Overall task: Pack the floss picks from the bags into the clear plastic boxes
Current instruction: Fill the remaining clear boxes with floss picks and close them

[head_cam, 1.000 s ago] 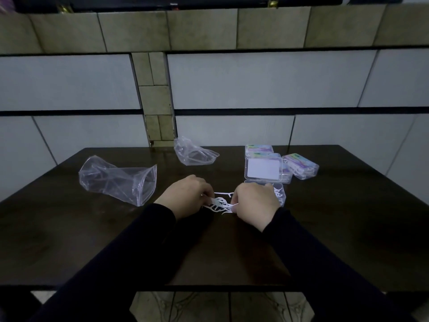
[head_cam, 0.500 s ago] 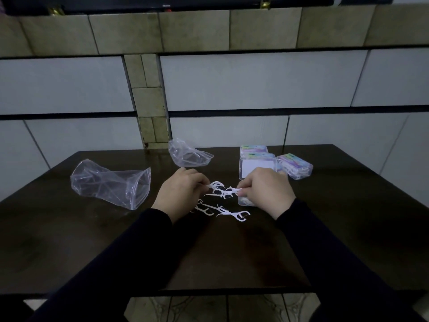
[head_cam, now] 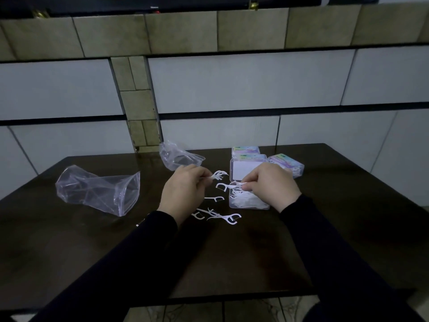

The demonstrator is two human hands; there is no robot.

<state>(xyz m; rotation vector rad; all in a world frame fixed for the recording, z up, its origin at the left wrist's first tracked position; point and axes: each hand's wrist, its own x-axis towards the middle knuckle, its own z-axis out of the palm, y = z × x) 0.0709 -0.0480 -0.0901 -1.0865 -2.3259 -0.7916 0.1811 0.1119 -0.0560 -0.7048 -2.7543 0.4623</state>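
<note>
Head view: a dark wooden table (head_cam: pixel 232 263) is seen from above, with a tiled wall behind it and two dark-sleeved arms reaching in from the near edge.

The left hand (head_cam: pixel 183 194) is raised slightly above the table's middle. Its thumb and fingertips are curled and a small fan of white floss picks (head_cam: pixel 219 175) is pinched between them, with the heads pointed right, toward the other hand.

The right hand (head_cam: pixel 271 184) is held just to the right, over an open clear plastic box (head_cam: pixel 248 201) that already holds a heap of picks. Its fingers are curled, and one single pick (head_cam: pixel 226 186) is pinched at its handle, its long axis lying left to right and its bowed head toward the left hand. The raised lid (head_cam: pixel 246 169) stands at the box's far side.

A few loose picks (head_cam: pixel 222 216) lie on the table below and between the hands, nearer the left hand, just left of the box's near corner.

The coming move is judged to be a short drop to the right and down: the box opening lies directly under the right fingers, so that hand is the nearer one.

Three closed, filled boxes (head_cam: pixel 285 163) are grouped toward the far right corner. A large empty bag (head_cam: pixel 97 190) lies toward the left edge, and a smaller crumpled bag (head_cam: pixel 178 156) sits near the far edge.
</note>
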